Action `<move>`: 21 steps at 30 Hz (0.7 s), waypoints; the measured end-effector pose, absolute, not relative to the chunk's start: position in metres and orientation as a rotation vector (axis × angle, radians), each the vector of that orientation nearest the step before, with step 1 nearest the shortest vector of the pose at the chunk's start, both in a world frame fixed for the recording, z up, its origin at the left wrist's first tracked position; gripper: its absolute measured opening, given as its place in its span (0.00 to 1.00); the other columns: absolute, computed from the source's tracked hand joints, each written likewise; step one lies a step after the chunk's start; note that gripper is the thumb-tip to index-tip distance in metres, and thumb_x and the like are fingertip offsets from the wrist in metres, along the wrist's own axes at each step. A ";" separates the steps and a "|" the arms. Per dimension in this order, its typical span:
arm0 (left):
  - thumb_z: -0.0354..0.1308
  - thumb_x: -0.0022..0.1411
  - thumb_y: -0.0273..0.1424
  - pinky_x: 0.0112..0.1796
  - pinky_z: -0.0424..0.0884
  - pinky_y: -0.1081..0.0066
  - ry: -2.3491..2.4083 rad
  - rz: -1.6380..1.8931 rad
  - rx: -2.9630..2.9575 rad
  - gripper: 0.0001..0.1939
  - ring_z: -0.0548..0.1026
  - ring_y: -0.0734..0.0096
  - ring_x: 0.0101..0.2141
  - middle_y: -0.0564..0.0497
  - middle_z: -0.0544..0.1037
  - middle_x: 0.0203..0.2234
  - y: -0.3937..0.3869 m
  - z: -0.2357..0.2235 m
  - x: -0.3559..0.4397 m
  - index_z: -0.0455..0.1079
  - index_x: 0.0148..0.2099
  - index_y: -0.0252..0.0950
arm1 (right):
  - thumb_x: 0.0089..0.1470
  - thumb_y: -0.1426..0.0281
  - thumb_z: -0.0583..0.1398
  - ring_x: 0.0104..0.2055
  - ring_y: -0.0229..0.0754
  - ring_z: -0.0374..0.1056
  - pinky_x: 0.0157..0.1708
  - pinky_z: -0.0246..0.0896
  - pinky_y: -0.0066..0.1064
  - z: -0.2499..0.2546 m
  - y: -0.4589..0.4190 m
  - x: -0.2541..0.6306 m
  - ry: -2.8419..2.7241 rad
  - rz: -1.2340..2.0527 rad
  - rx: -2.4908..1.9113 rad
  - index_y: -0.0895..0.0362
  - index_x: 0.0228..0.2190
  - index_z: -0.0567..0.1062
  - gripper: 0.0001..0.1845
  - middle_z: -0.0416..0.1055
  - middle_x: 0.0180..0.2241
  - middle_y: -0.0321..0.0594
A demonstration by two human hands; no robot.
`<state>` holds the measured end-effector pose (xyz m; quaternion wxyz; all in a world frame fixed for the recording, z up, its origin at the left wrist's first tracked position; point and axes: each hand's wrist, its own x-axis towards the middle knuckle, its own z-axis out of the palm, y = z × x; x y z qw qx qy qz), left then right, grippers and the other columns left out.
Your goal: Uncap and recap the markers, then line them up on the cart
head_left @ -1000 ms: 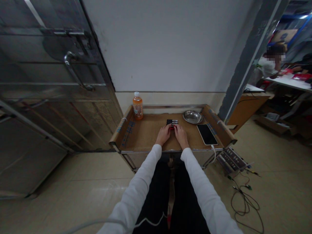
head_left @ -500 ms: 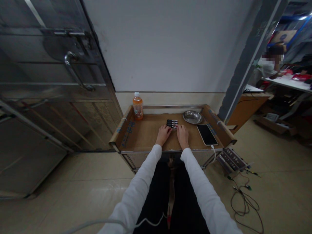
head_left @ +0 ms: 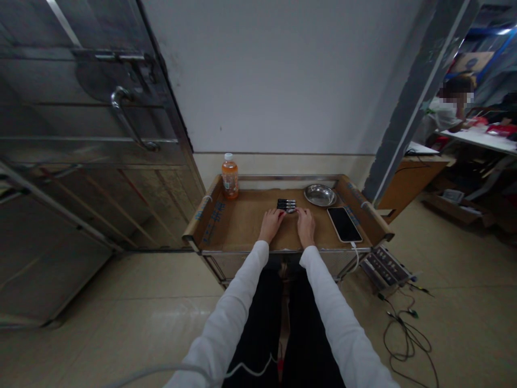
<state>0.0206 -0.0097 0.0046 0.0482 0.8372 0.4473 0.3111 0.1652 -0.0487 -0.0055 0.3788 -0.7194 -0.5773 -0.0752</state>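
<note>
Several slim black sticks with silver right ends [head_left: 286, 203] lie side by side in a row on the cardboard-lined cart top [head_left: 242, 226]. At the near side of the row is another black-and-silver piece [head_left: 290, 210], partly hidden by fingers; its kind is too small to tell. My left hand [head_left: 272, 223] rests at its left end, fingers curled together. At the right end, my right hand [head_left: 306, 223] has its thumb and fingers pinched close. Both wrists are low over the front of the cart top.
A bottle of orange drink [head_left: 230, 177] stands at the back left. On the right are a shiny metal dish [head_left: 320, 195] and a phone [head_left: 344, 224] with a white cable. Raised cardboard sides edge the cart. Cables [head_left: 406, 337] lie on the floor; a person [head_left: 448, 110] sits far right.
My right hand has shifted very slightly right, its fingers a little farther from the row's left end. The row of sticks stays put; the whole view has drifted a touch.
</note>
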 end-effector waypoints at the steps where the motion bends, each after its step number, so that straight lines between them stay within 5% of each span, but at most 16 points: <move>1: 0.47 0.68 0.35 0.45 0.64 0.64 1.356 0.949 2.546 0.12 0.71 0.64 0.43 0.46 0.75 0.40 -0.010 0.004 0.021 0.69 0.45 0.37 | 0.62 0.73 0.46 0.41 0.43 0.66 0.42 0.59 0.32 -0.005 -0.048 0.166 -1.468 -0.184 -1.832 0.57 0.45 0.75 0.20 0.71 0.40 0.48; 6: 0.50 0.67 0.34 0.45 0.65 0.65 1.245 0.964 2.543 0.10 0.72 0.65 0.43 0.47 0.76 0.39 -0.008 0.003 0.020 0.69 0.44 0.37 | 0.61 0.73 0.46 0.46 0.44 0.67 0.48 0.61 0.36 0.001 -0.049 0.164 -1.590 -0.108 -1.710 0.56 0.49 0.73 0.21 0.72 0.45 0.48; 10: 0.51 0.67 0.34 0.44 0.66 0.66 1.229 0.985 2.511 0.09 0.73 0.66 0.41 0.47 0.77 0.38 -0.008 0.003 0.019 0.69 0.44 0.37 | 0.58 0.75 0.47 0.52 0.42 0.66 0.52 0.61 0.35 0.006 -0.051 0.160 -1.788 0.009 -1.501 0.53 0.61 0.57 0.29 0.68 0.53 0.44; 15: 0.48 0.68 0.33 0.44 0.65 0.66 1.392 1.021 2.461 0.10 0.73 0.65 0.41 0.46 0.77 0.39 -0.009 0.004 0.019 0.67 0.46 0.36 | 0.57 0.73 0.49 0.58 0.43 0.62 0.54 0.60 0.36 0.004 -0.051 0.156 -1.777 0.040 -1.466 0.58 0.65 0.44 0.36 0.59 0.60 0.48; 21: 0.45 0.68 0.31 0.45 0.65 0.60 1.764 1.018 2.335 0.11 0.71 0.58 0.43 0.40 0.74 0.39 -0.010 0.005 0.021 0.66 0.43 0.32 | 0.56 0.77 0.47 0.62 0.43 0.55 0.59 0.55 0.40 -0.007 -0.044 0.159 -1.726 -0.041 -1.556 0.60 0.59 0.60 0.28 0.58 0.61 0.48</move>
